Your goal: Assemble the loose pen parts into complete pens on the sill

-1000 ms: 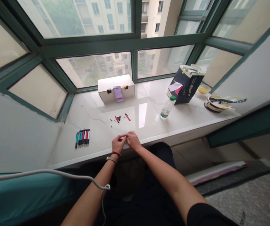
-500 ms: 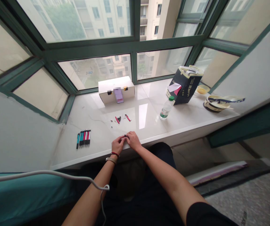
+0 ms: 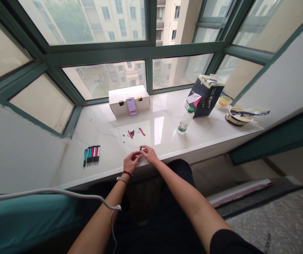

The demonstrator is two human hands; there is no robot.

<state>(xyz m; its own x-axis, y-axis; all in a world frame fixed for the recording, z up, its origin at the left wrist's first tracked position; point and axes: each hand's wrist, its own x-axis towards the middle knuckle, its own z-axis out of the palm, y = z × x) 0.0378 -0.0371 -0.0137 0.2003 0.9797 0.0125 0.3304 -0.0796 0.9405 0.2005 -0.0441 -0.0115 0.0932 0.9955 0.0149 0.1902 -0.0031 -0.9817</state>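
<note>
My left hand and my right hand meet over the front edge of the white sill. Between their pinched fingertips is a small dark pen part, mostly covered by the fingers. Just beyond them lie loose pen pieces: a pink barrel, black pieces and tiny bits around them. A pink and black piece lies a little to their right. To the left, several pens in teal, pink and white with black grips stand side by side in a row.
A white box sits against the window. On the right are a water bottle with a green cap, a dark paper bag, a small yellowish bowl and a takeaway bowl. A white cable crosses above my left arm.
My fingers have shifted around the pen part, with the right fingers now stretched further over the left. The view has moved slightly; the things on the sill stay put.
</note>
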